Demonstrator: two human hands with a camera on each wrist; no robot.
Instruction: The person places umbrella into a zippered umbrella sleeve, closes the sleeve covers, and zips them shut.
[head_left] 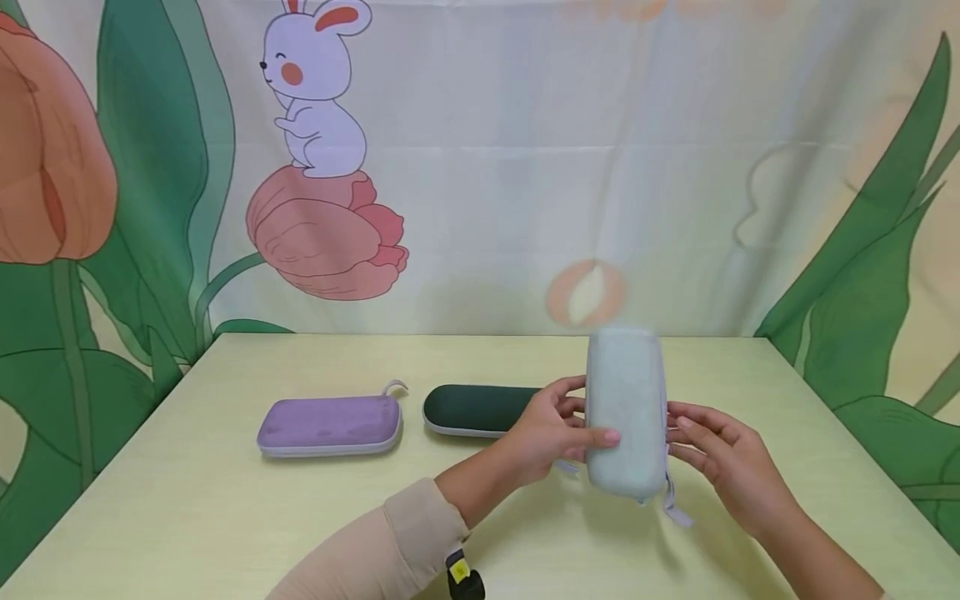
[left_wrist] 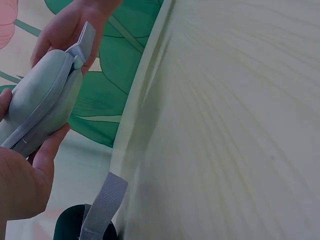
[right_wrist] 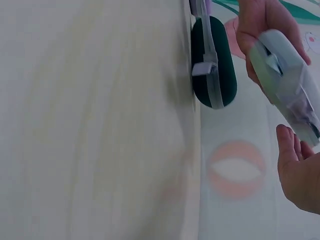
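A pale mint zip case [head_left: 628,392] is held up on end above the table by my left hand [head_left: 542,429], thumb on its front and fingers round the left side. A grey strap [head_left: 677,504] hangs from its lower right. My right hand [head_left: 726,467] is at the case's right edge, fingers loosely bent; whether they touch it I cannot tell. In the left wrist view, the zip seam shows along the case [left_wrist: 42,105] between my left thumb and fingers. The right wrist view shows my right hand [right_wrist: 302,182] beside one end of the case [right_wrist: 287,75].
On the table [head_left: 187,517] lie a purple zip case [head_left: 330,423] at the left and a dark green zip case [head_left: 476,408], partly hidden behind my left hand. A printed curtain [head_left: 487,167] hangs behind the table. A black strap with a yellow label [head_left: 461,571] is below my left sleeve.
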